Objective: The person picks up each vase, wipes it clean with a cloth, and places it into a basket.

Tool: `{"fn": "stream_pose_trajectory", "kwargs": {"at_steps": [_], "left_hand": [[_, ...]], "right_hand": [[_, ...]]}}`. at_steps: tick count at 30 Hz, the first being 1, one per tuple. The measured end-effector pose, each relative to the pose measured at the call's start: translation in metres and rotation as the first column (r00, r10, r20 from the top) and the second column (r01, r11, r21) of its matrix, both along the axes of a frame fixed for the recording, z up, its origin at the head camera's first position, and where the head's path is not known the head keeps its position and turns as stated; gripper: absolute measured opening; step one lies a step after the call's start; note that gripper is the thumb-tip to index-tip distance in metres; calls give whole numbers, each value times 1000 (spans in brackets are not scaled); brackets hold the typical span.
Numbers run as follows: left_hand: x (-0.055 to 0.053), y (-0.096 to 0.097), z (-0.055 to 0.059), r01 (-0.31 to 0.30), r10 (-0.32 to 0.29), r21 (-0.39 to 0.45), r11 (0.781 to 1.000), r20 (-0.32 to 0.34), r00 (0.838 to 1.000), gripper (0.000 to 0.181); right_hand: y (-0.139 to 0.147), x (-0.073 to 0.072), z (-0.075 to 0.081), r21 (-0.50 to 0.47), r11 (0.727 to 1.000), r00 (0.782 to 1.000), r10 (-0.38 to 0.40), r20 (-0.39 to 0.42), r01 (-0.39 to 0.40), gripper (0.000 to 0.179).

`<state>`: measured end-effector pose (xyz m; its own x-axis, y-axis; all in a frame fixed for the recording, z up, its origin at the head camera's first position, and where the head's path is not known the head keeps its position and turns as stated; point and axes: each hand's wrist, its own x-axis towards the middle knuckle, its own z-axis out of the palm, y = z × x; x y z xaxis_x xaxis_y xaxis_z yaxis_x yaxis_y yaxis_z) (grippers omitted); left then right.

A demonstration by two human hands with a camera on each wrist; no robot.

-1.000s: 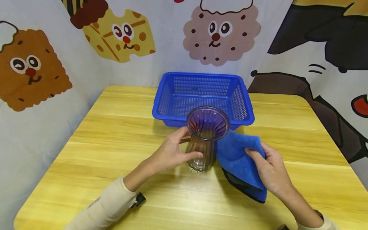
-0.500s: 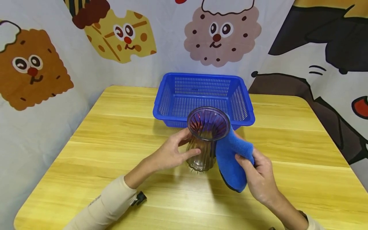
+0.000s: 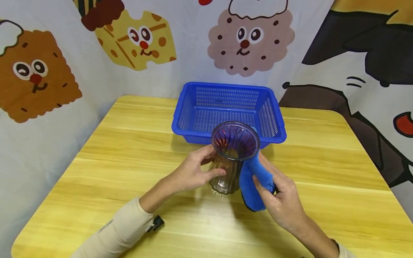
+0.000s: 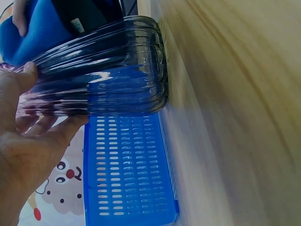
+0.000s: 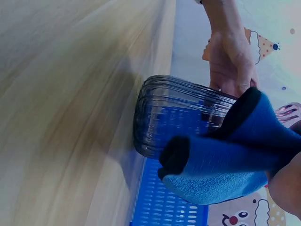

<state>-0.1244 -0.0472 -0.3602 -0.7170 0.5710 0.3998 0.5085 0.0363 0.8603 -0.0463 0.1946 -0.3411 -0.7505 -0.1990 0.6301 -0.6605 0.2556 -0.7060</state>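
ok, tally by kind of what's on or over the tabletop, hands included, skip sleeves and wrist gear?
Fluted glass vase: 1
Blue-and-black cloth: 1
Blue perforated plastic basket: 1
Hands: 2 (left hand, right hand)
Total: 5

the head view looks down from above; closer, sideways wrist views share the vase and basket.
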Motion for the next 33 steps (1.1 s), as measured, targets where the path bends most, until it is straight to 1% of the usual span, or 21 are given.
{"fn": "stream_pose_trajectory", "kwargs": {"at_steps": [4,9,13,18,22,27,29,33], "left_hand": [[0,1,2,-9,9,-26,1000,-6,1000,67],[0,0,1,-17,17,-40,999,1,1000,67],[0,0,1,-20,20,-42,999,2,1000,66],[1,-1,2,-24,25,-55,998,12,1000,67],[2,-4,3,-29,30,-55,998,14,999,66],[2,-3,2,-33,33,-62,998,8,999,65],[2,-3,2,-30,30,-60,998,7,1000,65],[1,-3,2,-21,21,-51,998,2,1000,66]], "right_hand": [[4,-1,-4,49,999,999,9,-34,-7,63],[7,0,-8,86,996,1000,-1,2,1,58],[8,-1,-10,82,997,1000,-16,26,13,56],[7,-2,-11,69,998,1000,-16,26,14,56],[6,-3,-11,98,995,1000,-19,-1,19,55],[6,-4,-11,118,992,996,-44,-80,53,59],[6,-4,-12,129,990,996,-47,-79,57,60],[8,-4,-11,160,986,998,-43,-44,49,58]]}}
